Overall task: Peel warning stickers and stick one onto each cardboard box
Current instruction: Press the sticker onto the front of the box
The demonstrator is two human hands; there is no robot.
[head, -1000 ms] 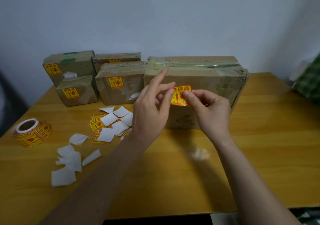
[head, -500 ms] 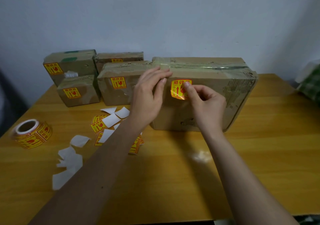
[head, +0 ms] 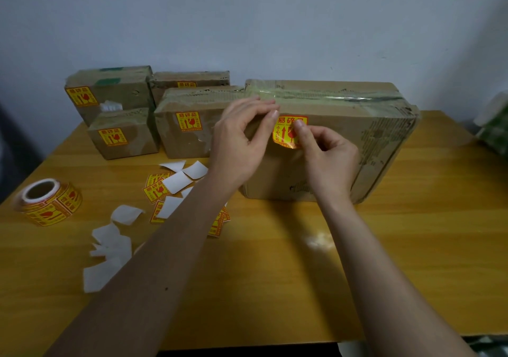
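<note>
I see the big cardboard box (head: 343, 125) standing at the far right of the desk (head: 302, 274); warning sticker (head: 288, 132) sits on its near face, lower edge curling off; right hand (head: 327, 158) presses the sticker with a fingertip, other fingers curled, grip on nothing; left hand (head: 242, 142) rests fingers on the box's top near edge, left of the sticker; four smaller boxes (head: 187, 128) far left, each labelled; sticker roll (head: 49, 202) near left; white backing scraps (head: 110, 249) and loose stickers (head: 156, 189) between.

hands (head: 242, 142) pressing sticker (head: 286, 132), large box (head: 357, 125)
</note>
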